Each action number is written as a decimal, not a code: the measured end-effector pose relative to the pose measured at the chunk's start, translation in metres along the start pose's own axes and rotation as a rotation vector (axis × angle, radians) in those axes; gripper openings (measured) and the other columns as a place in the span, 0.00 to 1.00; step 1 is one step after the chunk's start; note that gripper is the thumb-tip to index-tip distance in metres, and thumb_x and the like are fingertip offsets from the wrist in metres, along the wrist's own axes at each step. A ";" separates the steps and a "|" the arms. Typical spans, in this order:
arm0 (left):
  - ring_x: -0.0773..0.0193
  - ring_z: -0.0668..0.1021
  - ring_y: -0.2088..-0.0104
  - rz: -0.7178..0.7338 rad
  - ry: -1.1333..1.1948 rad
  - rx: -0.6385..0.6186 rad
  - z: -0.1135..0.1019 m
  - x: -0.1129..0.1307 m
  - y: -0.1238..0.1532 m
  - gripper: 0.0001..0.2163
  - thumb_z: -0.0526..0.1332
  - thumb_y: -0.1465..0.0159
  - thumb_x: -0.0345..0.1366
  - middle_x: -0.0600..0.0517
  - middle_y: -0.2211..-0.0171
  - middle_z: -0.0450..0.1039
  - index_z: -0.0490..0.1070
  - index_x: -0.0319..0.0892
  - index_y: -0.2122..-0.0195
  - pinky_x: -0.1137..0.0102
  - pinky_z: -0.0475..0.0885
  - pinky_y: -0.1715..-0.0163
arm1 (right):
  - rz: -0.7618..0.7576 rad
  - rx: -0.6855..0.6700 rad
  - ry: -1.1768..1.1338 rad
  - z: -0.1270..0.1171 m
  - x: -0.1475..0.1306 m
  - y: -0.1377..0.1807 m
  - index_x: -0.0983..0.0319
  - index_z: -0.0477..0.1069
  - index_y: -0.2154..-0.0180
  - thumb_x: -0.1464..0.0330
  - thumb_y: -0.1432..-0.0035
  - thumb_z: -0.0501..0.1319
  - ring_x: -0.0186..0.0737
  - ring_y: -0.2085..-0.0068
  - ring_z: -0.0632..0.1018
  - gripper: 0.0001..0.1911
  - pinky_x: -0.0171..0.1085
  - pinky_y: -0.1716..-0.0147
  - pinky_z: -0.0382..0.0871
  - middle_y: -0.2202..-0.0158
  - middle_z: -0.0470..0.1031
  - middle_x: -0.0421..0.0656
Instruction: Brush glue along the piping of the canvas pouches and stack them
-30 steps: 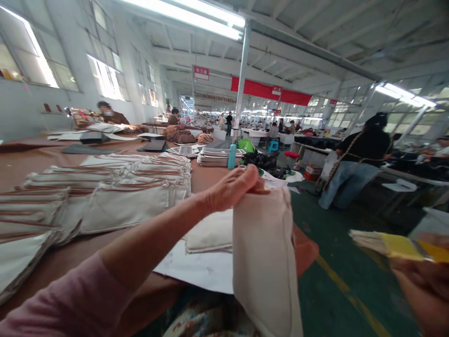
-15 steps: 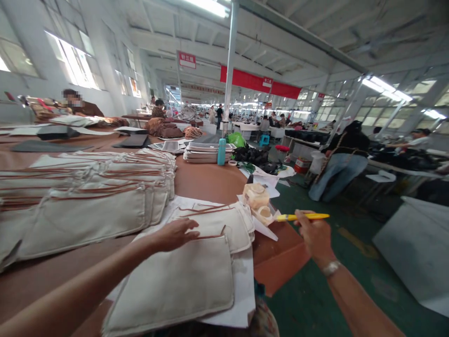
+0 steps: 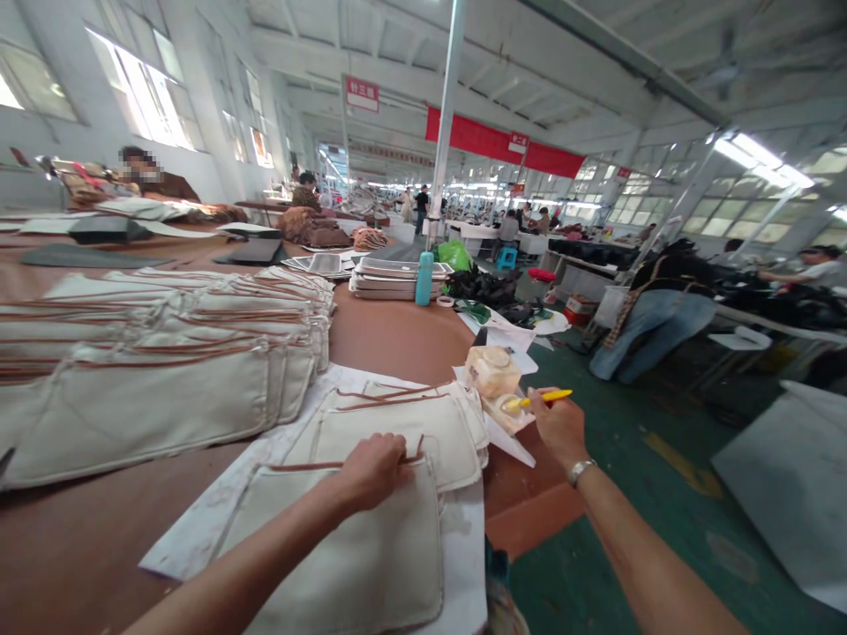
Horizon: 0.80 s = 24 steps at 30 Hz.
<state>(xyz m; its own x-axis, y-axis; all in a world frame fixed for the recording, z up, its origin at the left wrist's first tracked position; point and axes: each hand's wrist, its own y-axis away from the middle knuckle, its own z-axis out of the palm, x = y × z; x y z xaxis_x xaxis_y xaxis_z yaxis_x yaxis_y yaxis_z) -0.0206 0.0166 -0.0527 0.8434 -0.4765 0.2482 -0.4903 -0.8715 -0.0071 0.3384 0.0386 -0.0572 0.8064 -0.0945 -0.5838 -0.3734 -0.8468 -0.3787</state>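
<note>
A pale grey-beige pouch (image 3: 357, 547) with a brown strip along its top edge lies flat in front of me. My left hand (image 3: 378, 467) is closed at the pouch's upper right edge, fingertips bent down around the strip and partly hidden. In my right hand (image 3: 559, 423) is a yellow pen-shaped brush (image 3: 552, 397), held in a pinch. Its tip dips into a small round opening in a stained, cream-coloured pot (image 3: 509, 410). Just beyond the pouch lie several similar pouches (image 3: 410, 428), overlapping on white paper (image 3: 191, 529).
Rows of stacked pale pouches (image 3: 172, 392) cover the left of the brown tabletop (image 3: 390, 335). A turquoise bottle (image 3: 424, 279) stands by a stack of panels (image 3: 384, 280). The table's right edge drops to a green floor (image 3: 615, 494). Other people work farther off.
My left hand has moved right along the pouch's top edge and closed. My right hand has moved left, bringing the brush tip into the pot's opening.
</note>
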 end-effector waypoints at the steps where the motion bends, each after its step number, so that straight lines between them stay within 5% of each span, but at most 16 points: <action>1: 0.55 0.75 0.67 0.012 0.004 0.010 0.000 -0.001 0.003 0.06 0.63 0.42 0.39 0.49 0.68 0.74 0.72 0.44 0.68 0.67 0.66 0.70 | -0.004 0.003 0.000 -0.005 0.001 0.004 0.64 0.75 0.62 0.49 0.37 0.52 0.44 0.66 0.79 0.26 0.40 0.64 0.69 0.68 0.79 0.48; 6: 0.56 0.75 0.61 0.091 -0.042 0.181 0.002 0.006 0.026 0.02 0.63 0.37 0.35 0.49 0.64 0.74 0.73 0.44 0.66 0.66 0.68 0.64 | 0.049 0.061 0.011 -0.028 0.009 0.022 0.64 0.76 0.66 0.46 0.41 0.50 0.53 0.68 0.79 0.30 0.42 0.68 0.66 0.72 0.79 0.53; 10: 0.58 0.74 0.60 0.161 -0.104 0.374 0.004 0.012 0.047 0.04 0.61 0.34 0.34 0.49 0.60 0.75 0.73 0.42 0.67 0.64 0.68 0.61 | 0.085 0.049 -0.062 -0.029 0.008 0.023 0.64 0.75 0.62 0.48 0.40 0.50 0.49 0.70 0.80 0.28 0.41 0.68 0.67 0.75 0.79 0.49; 14: 0.62 0.74 0.65 0.158 -0.121 0.607 -0.008 0.010 0.078 0.06 0.60 0.32 0.34 0.50 0.64 0.75 0.72 0.41 0.67 0.64 0.68 0.61 | 0.107 -0.026 -0.112 -0.022 0.006 0.024 0.63 0.74 0.66 0.48 0.42 0.52 0.49 0.72 0.80 0.26 0.40 0.69 0.68 0.78 0.78 0.48; 19: 0.65 0.75 0.58 0.159 0.089 0.945 -0.028 0.012 0.125 0.05 0.64 0.37 0.27 0.51 0.59 0.74 0.73 0.45 0.61 0.68 0.71 0.57 | 0.149 -0.069 -0.127 -0.021 0.009 0.025 0.62 0.74 0.67 0.50 0.45 0.56 0.53 0.73 0.80 0.22 0.43 0.70 0.66 0.79 0.78 0.48; 24: 0.59 0.75 0.55 0.110 0.093 0.943 -0.041 0.017 0.141 0.03 0.64 0.37 0.29 0.49 0.59 0.75 0.73 0.45 0.66 0.60 0.69 0.52 | 0.195 -0.086 -0.158 -0.025 0.003 0.026 0.60 0.75 0.73 0.52 0.48 0.59 0.56 0.74 0.78 0.18 0.45 0.71 0.63 0.82 0.76 0.47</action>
<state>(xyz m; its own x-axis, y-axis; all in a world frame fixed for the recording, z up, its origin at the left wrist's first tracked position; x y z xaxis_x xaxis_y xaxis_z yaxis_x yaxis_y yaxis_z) -0.0848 -0.1097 -0.0099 0.7624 -0.5858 0.2749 -0.1530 -0.5760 -0.8030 0.3421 0.0030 -0.0510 0.6390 -0.1828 -0.7471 -0.4686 -0.8628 -0.1897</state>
